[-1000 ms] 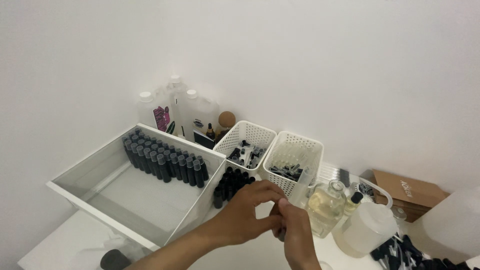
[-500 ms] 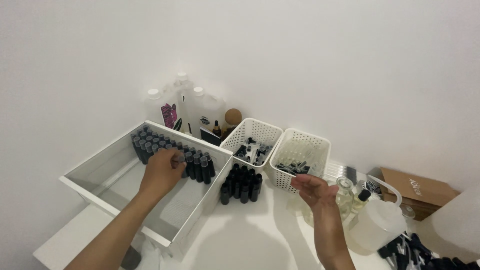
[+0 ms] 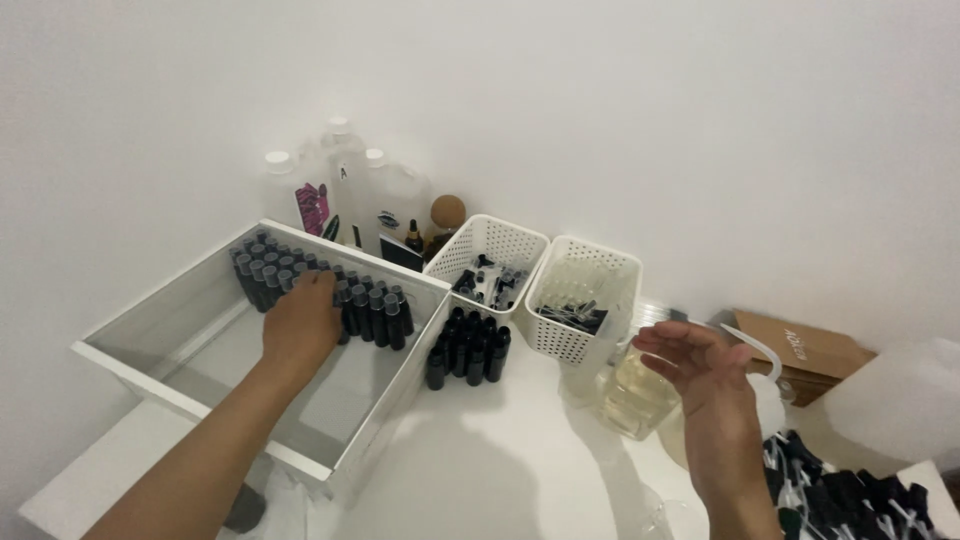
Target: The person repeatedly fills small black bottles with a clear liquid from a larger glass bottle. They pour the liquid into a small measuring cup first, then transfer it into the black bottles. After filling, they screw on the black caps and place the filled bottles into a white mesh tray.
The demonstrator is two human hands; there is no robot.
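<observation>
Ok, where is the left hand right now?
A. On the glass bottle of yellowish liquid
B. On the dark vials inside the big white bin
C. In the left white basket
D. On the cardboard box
B: the left hand lies on the rows of dark vials inside the big white bin, while the right hand hangs open over the table.

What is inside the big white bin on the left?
The white bin holds rows of upright dark capped vials along its far wall. The left hand rests among them, covering several. The bin's near floor looks bare; whether the hand grips a vial cannot be seen.
</observation>
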